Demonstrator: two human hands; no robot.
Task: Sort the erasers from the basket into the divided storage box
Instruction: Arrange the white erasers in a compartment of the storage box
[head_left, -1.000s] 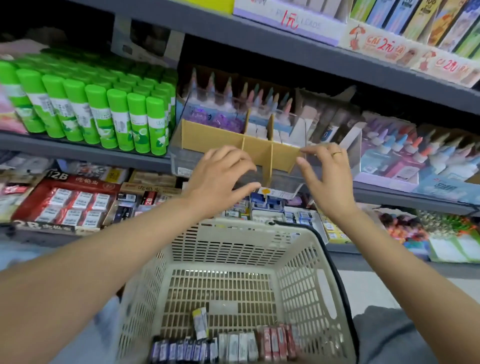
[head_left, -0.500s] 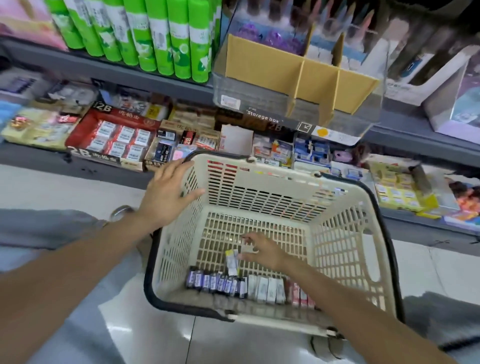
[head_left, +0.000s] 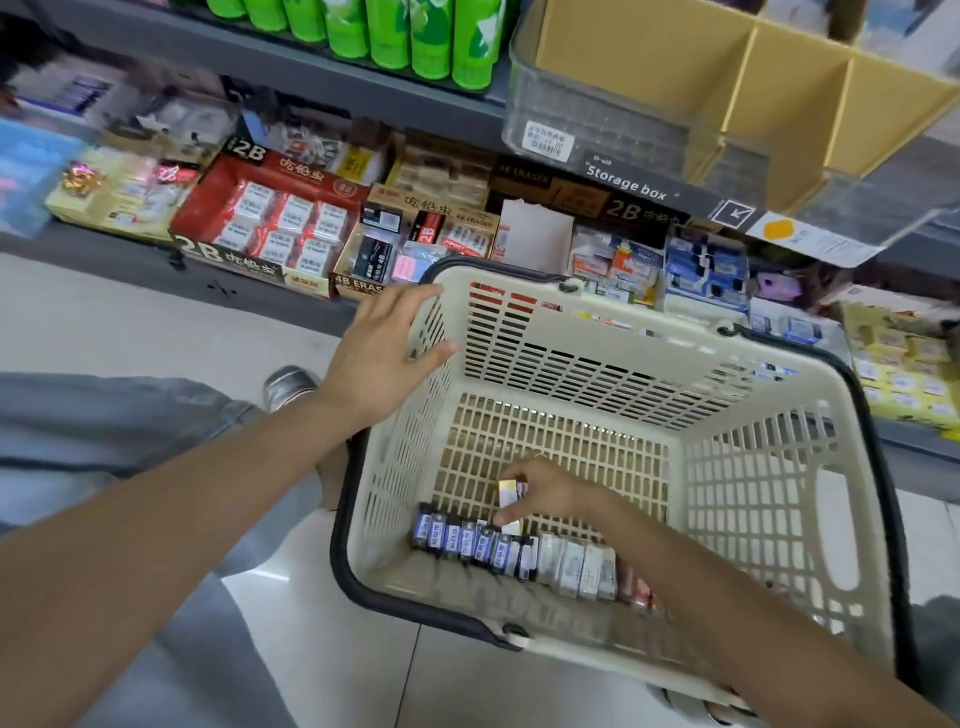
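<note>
Head view, left hand (head_left: 382, 353) spread flat on basket (head_left: 753, 499) rim, right hand (head_left: 550, 491) pinching yellow-ended eraser (head_left: 509, 493)

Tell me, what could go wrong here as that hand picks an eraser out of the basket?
The right hand pinches one yellow-topped eraser just above the row of erasers standing on edge; brushing them could topple the row. The left hand only rests on the basket rim, so the basket might shift. The storage box juts over the shelf edge and could tip when loaded.
</note>
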